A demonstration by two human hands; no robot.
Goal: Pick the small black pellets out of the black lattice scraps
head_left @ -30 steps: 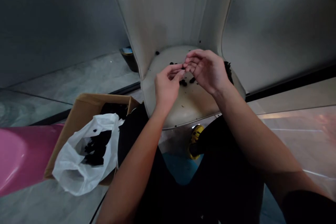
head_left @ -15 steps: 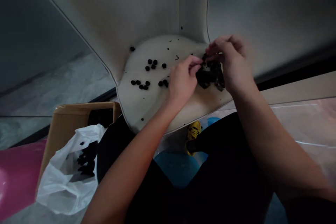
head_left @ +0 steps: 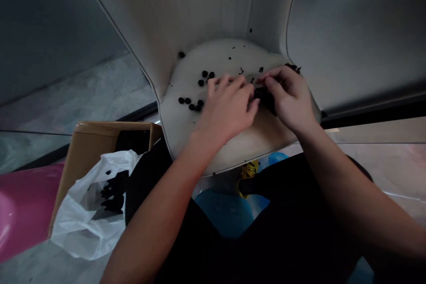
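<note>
My left hand point(head_left: 226, 106) and my right hand point(head_left: 288, 97) are close together above a cream chair seat point(head_left: 181, 124). Between them is a dark, crumbly clump point(head_left: 264, 100), mostly hidden by my fingers. My right fingers pinch it, and my left thumb and fingertips press its near edge. Several small round black pellets point(head_left: 191, 103) lie on the seat to the left of my left hand. Dark crumbs point(head_left: 239, 55) are scattered towards the backrest point(head_left: 189, 9).
A cardboard box point(head_left: 100, 142) stands at lower left, with a white plastic bag point(head_left: 89, 226) holding dark pieces point(head_left: 113, 195). Beyond it is a pink tub point(head_left: 23, 213). Below the seat are a yellow shoe point(head_left: 248, 175) and a blue basin point(head_left: 224, 213).
My hands have come closer together, and more of the clump is now covered by my fingers. My left hand has spread its fingers over the seat, and the view has shifted slightly.
</note>
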